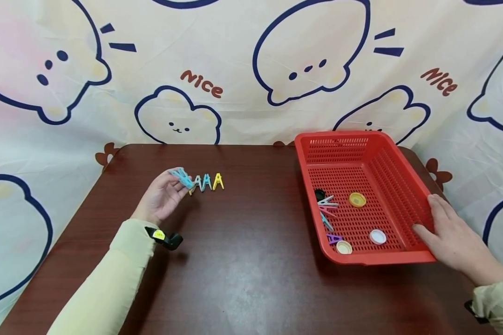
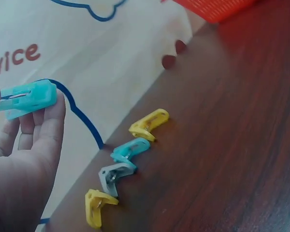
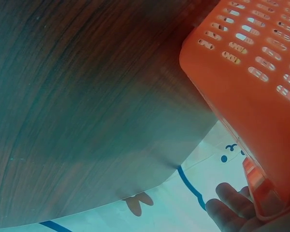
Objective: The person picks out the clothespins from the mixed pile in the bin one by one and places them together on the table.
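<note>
My left hand (image 1: 161, 199) pinches a light blue clothespin (image 2: 34, 94) between thumb and fingers, raised above the table's left part. Just beyond it, several clothespins stand in a row: a yellow one (image 2: 99, 208) partly hidden by the hand in the head view, a grey one (image 1: 198, 182), a blue one (image 1: 207, 182) and another yellow one (image 1: 218, 181). On the right, my right hand (image 1: 457, 239) grips the side rim of a red plastic basket (image 1: 385, 257), thumb over the inside and fingers outside. The basket sits tilted in the right wrist view.
Inside the basket, along its left side, lie a white clothespin (image 1: 328, 201), a pink one (image 1: 328, 211), a blue one (image 1: 327, 222) and a purple one (image 1: 334, 238). Yellow (image 1: 357, 200), white (image 1: 377, 237), cream (image 1: 343, 247) and black (image 1: 320, 194) caps lie there too. A printed cloth (image 1: 243, 116) hangs behind the brown table (image 1: 234, 279).
</note>
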### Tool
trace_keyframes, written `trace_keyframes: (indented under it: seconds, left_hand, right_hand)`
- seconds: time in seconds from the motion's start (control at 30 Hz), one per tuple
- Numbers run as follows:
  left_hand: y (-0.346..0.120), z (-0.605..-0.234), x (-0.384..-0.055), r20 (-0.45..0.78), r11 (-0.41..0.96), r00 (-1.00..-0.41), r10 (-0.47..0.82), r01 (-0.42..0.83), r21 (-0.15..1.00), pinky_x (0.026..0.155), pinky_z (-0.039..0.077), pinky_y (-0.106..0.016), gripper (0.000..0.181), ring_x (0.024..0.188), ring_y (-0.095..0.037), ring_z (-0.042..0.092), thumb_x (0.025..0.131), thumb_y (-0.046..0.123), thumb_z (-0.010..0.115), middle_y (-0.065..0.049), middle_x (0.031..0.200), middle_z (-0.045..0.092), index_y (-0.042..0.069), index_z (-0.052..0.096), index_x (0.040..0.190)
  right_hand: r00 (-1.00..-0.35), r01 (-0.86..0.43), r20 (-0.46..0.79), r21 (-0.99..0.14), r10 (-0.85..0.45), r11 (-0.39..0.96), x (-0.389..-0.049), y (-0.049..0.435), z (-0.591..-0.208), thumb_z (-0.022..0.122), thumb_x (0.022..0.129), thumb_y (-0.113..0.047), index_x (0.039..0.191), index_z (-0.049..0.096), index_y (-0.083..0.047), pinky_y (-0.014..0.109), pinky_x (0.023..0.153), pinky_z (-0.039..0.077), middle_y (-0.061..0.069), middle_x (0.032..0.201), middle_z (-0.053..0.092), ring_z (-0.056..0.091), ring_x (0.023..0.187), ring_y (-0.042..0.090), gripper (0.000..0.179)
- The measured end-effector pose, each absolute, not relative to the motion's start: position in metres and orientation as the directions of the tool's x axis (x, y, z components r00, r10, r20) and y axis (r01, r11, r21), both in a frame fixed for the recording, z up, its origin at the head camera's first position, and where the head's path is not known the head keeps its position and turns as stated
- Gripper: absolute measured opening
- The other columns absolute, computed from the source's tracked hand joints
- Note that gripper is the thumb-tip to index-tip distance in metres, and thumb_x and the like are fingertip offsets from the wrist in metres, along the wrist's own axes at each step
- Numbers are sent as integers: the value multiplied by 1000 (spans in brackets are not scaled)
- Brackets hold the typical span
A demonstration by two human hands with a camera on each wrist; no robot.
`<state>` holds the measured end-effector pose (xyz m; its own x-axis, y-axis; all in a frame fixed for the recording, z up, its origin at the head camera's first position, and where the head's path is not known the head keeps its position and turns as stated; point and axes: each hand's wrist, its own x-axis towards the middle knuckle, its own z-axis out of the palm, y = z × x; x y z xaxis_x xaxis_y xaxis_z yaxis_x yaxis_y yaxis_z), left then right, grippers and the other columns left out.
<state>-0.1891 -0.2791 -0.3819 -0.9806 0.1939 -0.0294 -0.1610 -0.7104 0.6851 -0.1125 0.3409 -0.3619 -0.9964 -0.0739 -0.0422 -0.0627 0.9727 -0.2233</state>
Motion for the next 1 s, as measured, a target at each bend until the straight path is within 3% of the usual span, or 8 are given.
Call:
trace_keyframes:
  seconds: [0.33,0.47,0.57,0.73,1.0]
  left_hand:
    - [-262,-383,-209,-123,-656,-969,215,-236,717,93,52,-33,32,91,-23,60,108,1,37,-9,91,63,2,65,93]
    - [-252,-381,-218,-215,-651,-955,206,-298,698,96,52,-32,22,101,-22,60,108,4,41,-7,100,63,5,62,112]
    - [-242,-380,-226,-264,-604,-942,206,-335,724,97,52,-31,23,102,-20,62,108,4,41,-7,106,62,7,55,126]
    - [-225,-380,-243,-293,-433,-934,206,-356,828,100,50,-30,35,101,-19,63,109,2,38,-7,109,59,1,44,143]
    - [-197,-380,-268,-277,-48,-939,203,-292,955,111,41,-37,41,133,-37,46,105,-4,42,-22,140,44,-6,40,146]
  right_hand:
    - [-997,-68,-31,-225,-77,972,-113,342,-364,57,100,-25,154,7,19,81,95,32,44,154,14,26,131,62,86]
    - [-997,-66,-31,-225,-75,972,-113,341,-363,56,101,-25,154,7,20,81,97,31,44,154,13,25,133,62,85]
    - [-997,-62,-36,-226,-72,972,-112,340,-362,56,101,-24,153,7,20,81,97,31,44,154,13,24,134,62,84]
    - [-997,-61,-35,-229,-71,972,-112,340,-361,55,102,-24,153,7,20,81,98,31,44,155,13,25,134,62,83]
    - [-993,-83,-63,-256,-102,963,-112,344,-362,58,102,-27,155,5,18,82,95,32,44,155,12,21,136,61,87]
